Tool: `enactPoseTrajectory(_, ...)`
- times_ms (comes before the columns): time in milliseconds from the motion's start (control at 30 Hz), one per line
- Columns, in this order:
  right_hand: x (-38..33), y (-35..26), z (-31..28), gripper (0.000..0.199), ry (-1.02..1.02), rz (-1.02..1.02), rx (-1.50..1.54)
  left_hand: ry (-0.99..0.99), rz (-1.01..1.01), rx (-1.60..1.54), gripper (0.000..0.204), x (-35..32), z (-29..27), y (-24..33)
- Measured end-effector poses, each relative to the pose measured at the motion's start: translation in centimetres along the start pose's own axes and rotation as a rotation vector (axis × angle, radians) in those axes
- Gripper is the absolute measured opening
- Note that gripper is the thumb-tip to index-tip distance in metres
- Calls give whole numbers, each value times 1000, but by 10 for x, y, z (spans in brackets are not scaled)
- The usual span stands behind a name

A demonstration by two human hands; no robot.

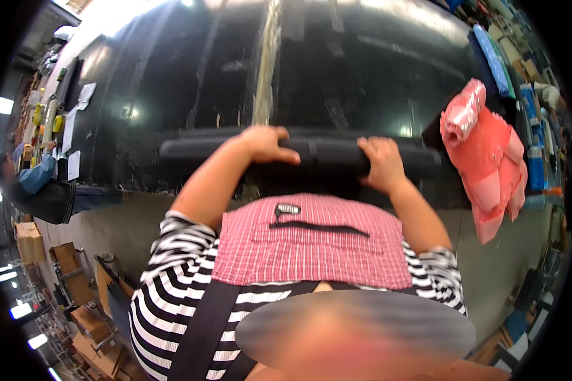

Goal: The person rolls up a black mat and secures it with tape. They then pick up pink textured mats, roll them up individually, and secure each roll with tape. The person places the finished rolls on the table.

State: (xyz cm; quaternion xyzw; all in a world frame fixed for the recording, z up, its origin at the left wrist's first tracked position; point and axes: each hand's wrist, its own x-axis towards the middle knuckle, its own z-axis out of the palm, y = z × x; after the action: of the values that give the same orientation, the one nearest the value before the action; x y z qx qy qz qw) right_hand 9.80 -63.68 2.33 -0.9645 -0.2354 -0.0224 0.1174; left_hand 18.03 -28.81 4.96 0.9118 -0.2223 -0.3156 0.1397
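Observation:
A long black roll of sheet material [321, 150] lies crosswise at the near edge of the black table, slightly blurred. My left hand [265, 145] grips it left of its middle, fingers over the far side and thumb stretched along the top. To the right, my right hand [382, 164] holds the same roll, its fingers curled over the top and its thumb on the near side. Both forearms reach forward from striped sleeves. Part of the roll's near side lies in shadow, so its loose edge cannot be made out.
The black table [190, 82] has a strip of tape [267, 70] running away from me. At the right edge hangs pink material [489, 159] with a shiny pink roll [465, 114] on it. Papers [73, 136] lie at left, near another person [41, 190].

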Motion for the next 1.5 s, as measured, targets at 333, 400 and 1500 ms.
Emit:
enactPoseTrajectory(333, 3, -3, -13, 90, -51, 61, 10, 77, 115, 19, 81, 17, 13, -14)
enactPoseTrajectory(400, 2, -2, -12, 92, -88, 89, -12, -70, 52, -69, 80, 19, 4, -8)
enactPoseTrajectory(1500, 61, -65, 10, 131, -291, -247, -46, 266, 290, 102, 90, -44, 34, 5)
